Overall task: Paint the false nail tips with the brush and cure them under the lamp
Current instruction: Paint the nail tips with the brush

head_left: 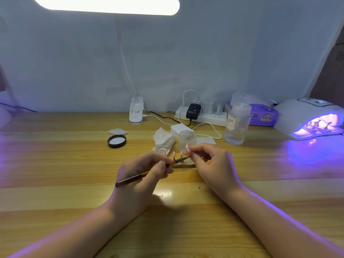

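Head view: both hands meet over the middle of the wooden table. The left hand has its fingers curled round a dark brush, whose handle slants down and left past the wrist while its tip points toward the nail tips. The right hand pinches a pink nail tip between thumb and forefinger, raised a little above the others. Three more pink tips stand in a row on a small dark holder between the two hands; whether the pinched one is still on the holder cannot be told.

Just behind the hands lie a crumpled tissue and a clear jar, and left of them a black lid lies upturned. At the far right the curing lamp glows violet, with more tips on a stand inside its opening. Near it stand a clear pump bottle and a purple tissue pack. A power strip lies along the wall, beside the clip base of a desk light.
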Motion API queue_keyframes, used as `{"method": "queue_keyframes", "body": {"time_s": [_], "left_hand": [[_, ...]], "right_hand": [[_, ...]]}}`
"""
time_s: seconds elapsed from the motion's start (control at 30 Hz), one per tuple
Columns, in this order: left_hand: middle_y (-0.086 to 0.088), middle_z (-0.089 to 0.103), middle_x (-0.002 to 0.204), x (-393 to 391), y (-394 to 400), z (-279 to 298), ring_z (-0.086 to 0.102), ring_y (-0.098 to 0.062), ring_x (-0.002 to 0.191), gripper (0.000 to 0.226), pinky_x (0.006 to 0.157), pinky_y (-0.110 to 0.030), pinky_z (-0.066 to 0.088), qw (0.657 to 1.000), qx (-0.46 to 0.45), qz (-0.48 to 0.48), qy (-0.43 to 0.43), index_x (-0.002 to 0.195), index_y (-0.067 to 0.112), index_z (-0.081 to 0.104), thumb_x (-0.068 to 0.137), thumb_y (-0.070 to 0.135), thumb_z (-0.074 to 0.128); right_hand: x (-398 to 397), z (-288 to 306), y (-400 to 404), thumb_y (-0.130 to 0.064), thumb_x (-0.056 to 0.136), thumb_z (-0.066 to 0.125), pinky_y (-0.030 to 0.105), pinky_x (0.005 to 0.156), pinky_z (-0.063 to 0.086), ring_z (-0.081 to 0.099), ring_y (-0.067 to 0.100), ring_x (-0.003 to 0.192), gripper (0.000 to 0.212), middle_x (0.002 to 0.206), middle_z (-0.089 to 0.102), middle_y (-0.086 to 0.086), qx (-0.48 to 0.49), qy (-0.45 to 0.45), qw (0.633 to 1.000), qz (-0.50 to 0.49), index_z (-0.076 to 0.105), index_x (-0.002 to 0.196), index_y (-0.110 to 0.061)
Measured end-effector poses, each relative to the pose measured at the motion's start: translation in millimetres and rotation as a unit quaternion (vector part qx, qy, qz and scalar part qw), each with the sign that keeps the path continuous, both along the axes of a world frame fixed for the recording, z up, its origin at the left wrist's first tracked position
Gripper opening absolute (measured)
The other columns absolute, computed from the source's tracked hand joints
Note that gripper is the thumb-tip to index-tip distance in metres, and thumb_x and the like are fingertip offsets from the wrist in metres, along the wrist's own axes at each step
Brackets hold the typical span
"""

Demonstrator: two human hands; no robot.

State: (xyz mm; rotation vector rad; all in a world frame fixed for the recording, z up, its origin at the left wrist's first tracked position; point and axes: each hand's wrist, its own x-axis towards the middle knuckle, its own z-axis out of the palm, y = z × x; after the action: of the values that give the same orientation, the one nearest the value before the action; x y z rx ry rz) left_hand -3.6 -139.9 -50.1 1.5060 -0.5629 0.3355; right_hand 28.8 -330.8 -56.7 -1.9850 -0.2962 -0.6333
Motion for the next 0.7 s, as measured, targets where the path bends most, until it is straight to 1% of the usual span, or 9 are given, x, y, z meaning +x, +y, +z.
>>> {"method": "queue_keyframes", "body": {"time_s": [0.07,0.13,0.17,0.33,0.43,0.5,0.57,0.63,0.7], "left_hand": [[-0.015,0.070,0.077,0.6,0.9,-0.1,0.066,-0.016,0.070,0.021,0.067,-0.022,0.053,1.000,-0.003,0.003,-0.004,0.087,0.008,0.071,0.082,0.026,0.060],[-0.016,0.071,0.077,1.4,0.9,0.2,0.067,-0.016,0.069,0.013,0.067,-0.022,0.053,1.000,-0.010,0.007,-0.001,0.088,0.006,0.070,0.085,0.015,0.061],[-0.016,0.071,0.078,1.7,0.7,0.3,0.067,-0.016,0.069,0.014,0.067,-0.021,0.053,1.000,-0.014,0.010,0.001,0.089,0.005,0.070,0.086,0.012,0.058],[-0.012,0.071,0.074,2.4,-1.6,0.9,0.067,-0.015,0.068,0.018,0.067,-0.021,0.052,0.999,-0.028,0.034,0.006,0.091,0.003,0.070,0.086,0.012,0.055],[-0.010,0.071,0.074,3.8,-2.2,2.0,0.066,-0.012,0.067,0.012,0.067,-0.019,0.052,0.998,-0.030,0.051,0.006,0.092,0.003,0.069,0.091,0.007,0.057],[-0.010,0.071,0.077,3.9,-2.1,2.5,0.065,-0.013,0.069,0.010,0.067,-0.020,0.052,0.998,-0.023,0.056,0.003,0.094,0.003,0.068,0.093,0.002,0.058],[-0.011,0.072,0.080,2.9,-1.6,2.7,0.067,-0.014,0.073,0.009,0.070,-0.021,0.053,0.998,-0.020,0.052,-0.004,0.095,0.004,0.068,0.090,0.006,0.060],[-0.008,0.073,0.083,1.2,-2.0,2.6,0.069,-0.013,0.077,0.016,0.072,-0.021,0.053,0.999,-0.011,0.049,-0.012,0.096,0.005,0.069,0.086,0.010,0.058],[-0.006,0.074,0.086,-0.2,-2.3,1.9,0.070,-0.013,0.081,0.017,0.075,-0.020,0.053,0.998,0.013,0.053,-0.021,0.097,0.007,0.070,0.085,0.011,0.059]], "right_hand": [[0.4,0.0,-0.3,-0.014,0.084,0.072,0.015,0.053,0.039,0.049,0.002,0.056,0.007,0.066,0.066,-0.006,0.008,-0.002,1.000,-0.001,0.075,0.088,-0.019],[-0.1,0.5,-0.1,-0.014,0.084,0.072,0.023,0.055,0.043,0.051,0.010,0.057,0.008,0.067,0.066,-0.005,0.003,-0.004,1.000,0.003,0.075,0.088,-0.021],[-0.9,0.9,-0.2,-0.014,0.085,0.072,0.027,0.057,0.044,0.053,0.014,0.060,0.008,0.067,0.066,-0.006,0.001,-0.005,1.000,0.006,0.075,0.088,-0.021],[-4.5,2.5,-0.2,-0.010,0.084,0.071,0.035,0.062,0.051,0.058,0.016,0.066,0.011,0.074,0.070,-0.008,0.003,-0.004,1.000,0.030,0.076,0.091,-0.018],[-6.1,3.6,0.0,-0.012,0.085,0.071,0.039,0.067,0.052,0.062,0.019,0.070,0.011,0.080,0.072,-0.005,0.009,0.000,0.999,0.039,0.076,0.093,-0.016],[-6.7,4.4,0.4,-0.013,0.085,0.071,0.039,0.067,0.053,0.062,0.016,0.071,0.011,0.080,0.071,-0.004,0.009,-0.004,0.999,0.037,0.075,0.094,-0.015],[-6.8,5.2,0.9,-0.013,0.084,0.072,0.037,0.067,0.052,0.061,0.013,0.071,0.010,0.079,0.070,-0.005,0.010,-0.012,0.999,0.028,0.075,0.093,-0.015],[-6.7,5.9,1.2,-0.010,0.083,0.073,0.033,0.067,0.052,0.061,0.011,0.072,0.012,0.080,0.070,-0.005,0.004,-0.016,1.000,0.021,0.076,0.093,-0.014],[-6.8,6.2,1.2,-0.009,0.082,0.073,0.027,0.067,0.051,0.060,0.009,0.073,0.013,0.081,0.071,-0.006,-0.011,-0.023,1.000,0.014,0.076,0.094,-0.014]]}}
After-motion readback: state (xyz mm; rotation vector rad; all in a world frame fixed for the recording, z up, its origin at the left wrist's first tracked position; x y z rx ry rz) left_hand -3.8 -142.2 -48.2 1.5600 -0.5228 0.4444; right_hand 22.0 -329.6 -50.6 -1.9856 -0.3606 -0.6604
